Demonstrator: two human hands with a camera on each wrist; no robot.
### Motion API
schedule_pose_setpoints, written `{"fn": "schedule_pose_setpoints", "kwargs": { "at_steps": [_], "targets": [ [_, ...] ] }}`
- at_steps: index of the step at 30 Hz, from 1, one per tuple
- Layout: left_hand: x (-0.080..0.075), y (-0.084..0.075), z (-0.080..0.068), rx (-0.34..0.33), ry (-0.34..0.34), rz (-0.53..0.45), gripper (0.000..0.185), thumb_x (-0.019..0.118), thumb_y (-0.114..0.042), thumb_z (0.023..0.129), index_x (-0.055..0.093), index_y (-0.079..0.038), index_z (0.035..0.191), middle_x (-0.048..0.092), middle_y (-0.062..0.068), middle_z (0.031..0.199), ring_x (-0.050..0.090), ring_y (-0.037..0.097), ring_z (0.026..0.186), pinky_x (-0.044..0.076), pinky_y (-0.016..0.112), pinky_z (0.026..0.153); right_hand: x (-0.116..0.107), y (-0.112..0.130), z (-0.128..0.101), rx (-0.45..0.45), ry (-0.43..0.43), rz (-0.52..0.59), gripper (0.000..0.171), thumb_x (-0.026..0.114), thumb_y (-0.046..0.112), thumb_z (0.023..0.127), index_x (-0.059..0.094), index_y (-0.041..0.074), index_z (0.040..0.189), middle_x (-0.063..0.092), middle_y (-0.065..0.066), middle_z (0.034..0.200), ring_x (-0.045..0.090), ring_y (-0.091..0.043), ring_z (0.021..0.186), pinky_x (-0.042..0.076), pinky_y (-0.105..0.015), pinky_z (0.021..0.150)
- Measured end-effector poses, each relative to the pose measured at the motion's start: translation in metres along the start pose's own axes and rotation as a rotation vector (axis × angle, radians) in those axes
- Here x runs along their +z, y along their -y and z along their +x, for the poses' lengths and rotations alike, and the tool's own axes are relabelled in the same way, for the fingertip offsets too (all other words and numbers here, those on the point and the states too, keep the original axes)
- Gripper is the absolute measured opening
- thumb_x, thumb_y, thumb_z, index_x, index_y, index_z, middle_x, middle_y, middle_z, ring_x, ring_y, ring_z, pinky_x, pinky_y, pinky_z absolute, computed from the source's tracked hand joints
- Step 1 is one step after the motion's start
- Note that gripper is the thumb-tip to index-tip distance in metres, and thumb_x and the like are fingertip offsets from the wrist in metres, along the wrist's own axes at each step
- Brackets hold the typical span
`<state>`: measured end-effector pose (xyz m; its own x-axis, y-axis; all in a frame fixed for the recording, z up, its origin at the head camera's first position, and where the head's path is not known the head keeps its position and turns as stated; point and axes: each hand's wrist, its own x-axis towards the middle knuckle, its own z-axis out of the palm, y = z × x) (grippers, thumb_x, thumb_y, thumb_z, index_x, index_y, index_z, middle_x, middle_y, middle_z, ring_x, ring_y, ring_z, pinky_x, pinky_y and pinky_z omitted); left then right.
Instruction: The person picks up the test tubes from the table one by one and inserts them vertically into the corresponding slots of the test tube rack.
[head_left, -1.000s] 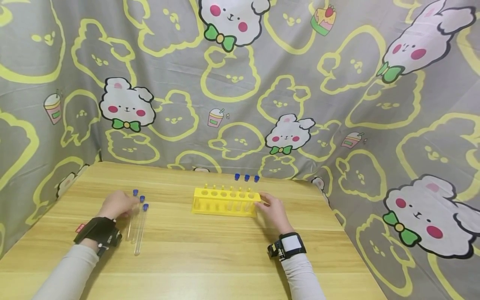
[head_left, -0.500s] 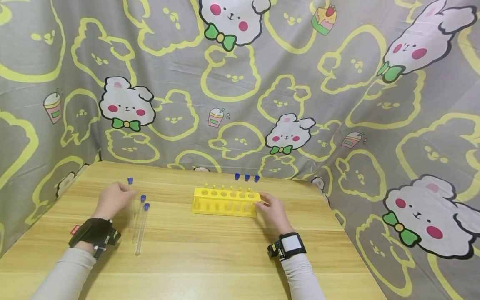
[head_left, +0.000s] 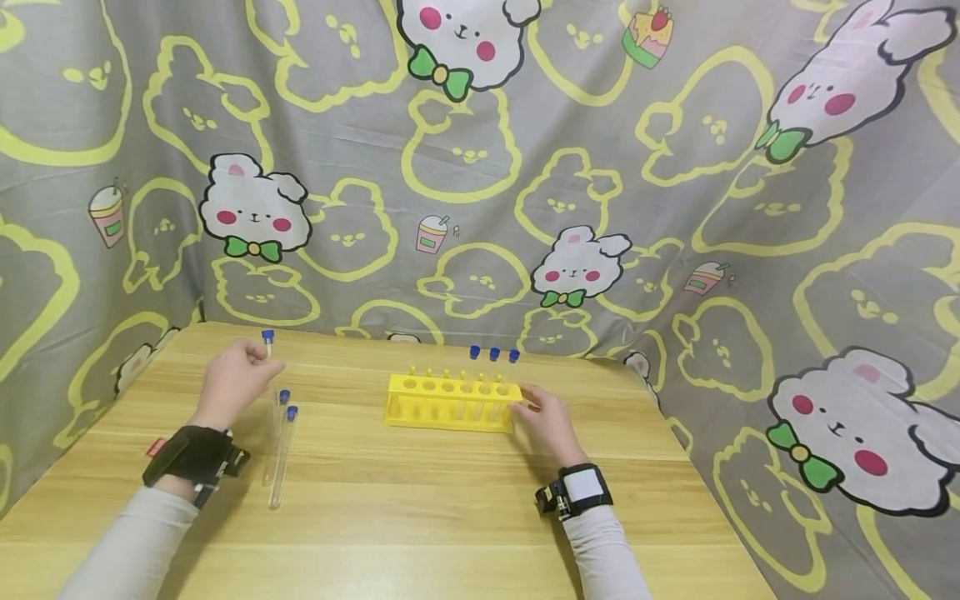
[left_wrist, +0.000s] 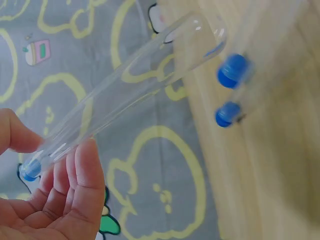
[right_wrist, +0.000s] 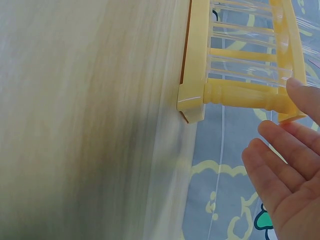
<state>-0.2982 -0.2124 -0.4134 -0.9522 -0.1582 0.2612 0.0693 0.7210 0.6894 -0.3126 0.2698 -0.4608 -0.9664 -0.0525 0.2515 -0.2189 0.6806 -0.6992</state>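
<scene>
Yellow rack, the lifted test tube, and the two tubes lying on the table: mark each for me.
yellow rack (head_left: pixel 450 412): head view, front face.
lifted test tube (left_wrist: pixel 135 80): left wrist view, middle of the clear glass.
two lying tubes (head_left: pixel 279 454): head view, glass body of the nearer one.

I saw a clear, glossy tube (left_wrist: pixel 135 85) with a blue plastic cap, a smooth yellow plastic rack (head_left: pixel 450 403) on the matt wood-grain table (head_left: pixel 420 508), printed cloth (head_left: pixel 525 167) behind it

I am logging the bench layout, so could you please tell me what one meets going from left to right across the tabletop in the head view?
Left hand holding a test tube → two capped tubes lying flat → yellow rack → right hand.
</scene>
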Motion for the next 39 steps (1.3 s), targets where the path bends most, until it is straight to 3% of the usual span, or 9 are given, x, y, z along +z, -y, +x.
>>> {"fn": "schedule_pose_setpoints", "kwargs": {
  "at_steps": [8,16,25,39],
  "targets": [
    [0.007,-0.033,0.004,0.037,-0.035,-0.081,0.034,0.061,-0.026,0.087,0.053,0.0,0.107,0.063,0.02,0.099,0.062,0.029,0.083,0.045,0.027,0.066,0.001,-0.002,0.001,0.008,0.0,0.011,0.05,0.071,0.022,0.088,0.057,0.0,0.131,0.058,-0.021,0.135,0.059,-0.038,0.122,0.051,-0.045,0.098],
    [0.027,-0.071,0.012,0.098,-0.046,-0.135,0.028,0.061,-0.021,0.084,0.052,-0.003,0.104,0.064,0.017,0.097,0.061,0.03,0.083,0.046,0.028,0.064,0.0,0.0,0.0,0.004,-0.001,0.015,0.05,0.071,0.022,0.088,0.057,0.0,0.131,0.058,-0.022,0.134,0.059,-0.037,0.121,0.051,-0.044,0.098],
    [0.051,-0.106,0.018,0.143,-0.007,-0.201,0.029,0.065,-0.021,0.083,0.052,-0.004,0.103,0.065,0.015,0.097,0.063,0.029,0.088,0.05,0.034,0.073,-0.001,-0.001,0.001,0.019,0.005,0.026,0.049,0.071,0.022,0.088,0.058,0.001,0.13,0.059,-0.02,0.134,0.059,-0.036,0.122,0.051,-0.043,0.098],
    [0.081,-0.15,0.023,0.238,0.022,-0.311,0.029,0.068,-0.019,0.079,0.051,-0.007,0.1,0.063,0.01,0.09,0.061,0.024,0.083,0.048,0.032,0.074,-0.001,-0.004,0.001,0.012,0.002,0.012,0.049,0.071,0.023,0.088,0.059,0.001,0.13,0.059,-0.021,0.134,0.06,-0.036,0.121,0.052,-0.044,0.097]
  ]
}}
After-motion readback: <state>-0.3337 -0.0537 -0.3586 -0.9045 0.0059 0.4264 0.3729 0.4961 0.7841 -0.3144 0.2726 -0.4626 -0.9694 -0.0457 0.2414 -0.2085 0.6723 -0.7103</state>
